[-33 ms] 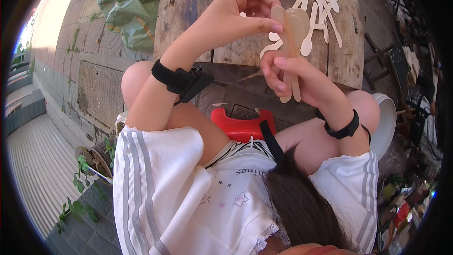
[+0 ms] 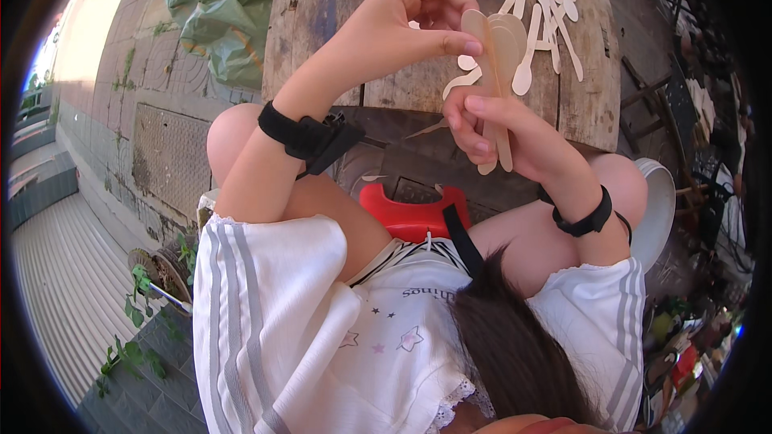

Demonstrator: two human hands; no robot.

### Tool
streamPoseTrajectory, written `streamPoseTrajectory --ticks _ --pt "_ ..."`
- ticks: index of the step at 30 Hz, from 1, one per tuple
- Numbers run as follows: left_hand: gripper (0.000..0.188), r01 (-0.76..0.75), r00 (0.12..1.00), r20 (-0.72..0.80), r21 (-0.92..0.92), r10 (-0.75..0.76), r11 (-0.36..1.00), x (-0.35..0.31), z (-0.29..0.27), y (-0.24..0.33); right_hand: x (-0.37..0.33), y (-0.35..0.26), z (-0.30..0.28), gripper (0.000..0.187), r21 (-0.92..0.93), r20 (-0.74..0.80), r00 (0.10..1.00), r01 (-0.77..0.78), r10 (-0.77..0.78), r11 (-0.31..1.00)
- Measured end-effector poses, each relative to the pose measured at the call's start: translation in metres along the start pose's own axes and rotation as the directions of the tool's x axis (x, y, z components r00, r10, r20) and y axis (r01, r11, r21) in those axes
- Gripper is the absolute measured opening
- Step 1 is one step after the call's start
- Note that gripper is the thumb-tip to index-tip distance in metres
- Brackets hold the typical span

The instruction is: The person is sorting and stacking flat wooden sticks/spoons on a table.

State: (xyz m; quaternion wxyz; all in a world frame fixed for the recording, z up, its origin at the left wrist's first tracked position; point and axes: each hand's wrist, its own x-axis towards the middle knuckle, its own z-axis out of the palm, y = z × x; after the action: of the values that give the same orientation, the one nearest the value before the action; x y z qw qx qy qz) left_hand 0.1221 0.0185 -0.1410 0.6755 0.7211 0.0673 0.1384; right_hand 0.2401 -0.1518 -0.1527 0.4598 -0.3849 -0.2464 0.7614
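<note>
A small fanned stack of flat wooden spoons [image 2: 508, 44] is held upright above the table's near edge, broad rounded ends up. Around its lower part, my right hand [image 2: 519, 128] is closed, thumb across the front, and the handle ends stick out below the fingers. My left hand [image 2: 430, 20] bends over from the left, its thumb and fingers pinching the leftmost spoon near its top. Several loose wooden spoons [image 2: 527, 60] lie scattered on the worn wooden table [image 2: 330, 48] behind and beside the stack; my hands hide some of them.
A crumpled green plastic bag [image 2: 229, 24] lies left of the table. Between my legs is a red plastic seat [image 2: 414, 213], and a pale round container [image 2: 655, 209] stands by my right knee. Dark cluttered objects [image 2: 712, 104] fill the right side.
</note>
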Motion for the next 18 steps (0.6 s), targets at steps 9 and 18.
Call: streamPoseTrajectory --ticks 9,18 --pt "0.017 -0.096 0.957 -0.283 -0.096 0.066 0.991 0.003 -0.018 -0.007 0.008 -0.006 0.0 0.023 -0.044 -0.273 0.958 0.077 -0.086 0.996" --pt "0.043 0.391 0.694 -0.717 0.445 0.059 0.805 0.025 -0.045 -0.059 0.003 0.002 -0.01 0.013 0.008 -0.282 0.956 -0.079 0.078 0.997"
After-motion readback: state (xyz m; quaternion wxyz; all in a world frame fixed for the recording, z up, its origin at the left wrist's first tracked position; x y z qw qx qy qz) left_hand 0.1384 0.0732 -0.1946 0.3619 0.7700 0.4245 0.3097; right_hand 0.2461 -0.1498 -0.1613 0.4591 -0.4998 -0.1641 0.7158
